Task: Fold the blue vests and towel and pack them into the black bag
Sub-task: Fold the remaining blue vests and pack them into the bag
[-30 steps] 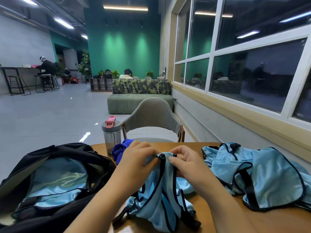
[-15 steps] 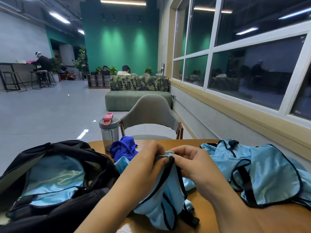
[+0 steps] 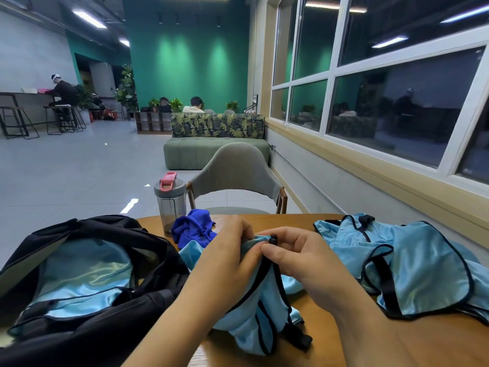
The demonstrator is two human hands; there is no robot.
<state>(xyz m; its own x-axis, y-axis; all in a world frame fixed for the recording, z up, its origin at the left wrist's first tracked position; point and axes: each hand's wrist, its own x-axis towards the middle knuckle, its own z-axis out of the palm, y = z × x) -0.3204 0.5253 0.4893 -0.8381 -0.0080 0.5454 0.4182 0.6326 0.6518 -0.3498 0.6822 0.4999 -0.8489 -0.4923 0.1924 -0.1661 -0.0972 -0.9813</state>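
Two hands, left hand (image 3: 227, 256) and right hand (image 3: 299, 256), are pinched on the top edge of a blue vest (image 3: 254, 311) hung lengthwise toward the tabletop (image 3: 312, 337); the black bag (image 3: 87, 276) lies open at left, nearer the left hand.

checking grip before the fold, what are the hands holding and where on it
Both the left hand and right hand pinch the light blue vest at its bunched, black-trimmed top edge.

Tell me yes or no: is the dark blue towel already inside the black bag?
No: the dark blue towel lies crumpled on the wooden table beside the water bottle, outside the black bag.
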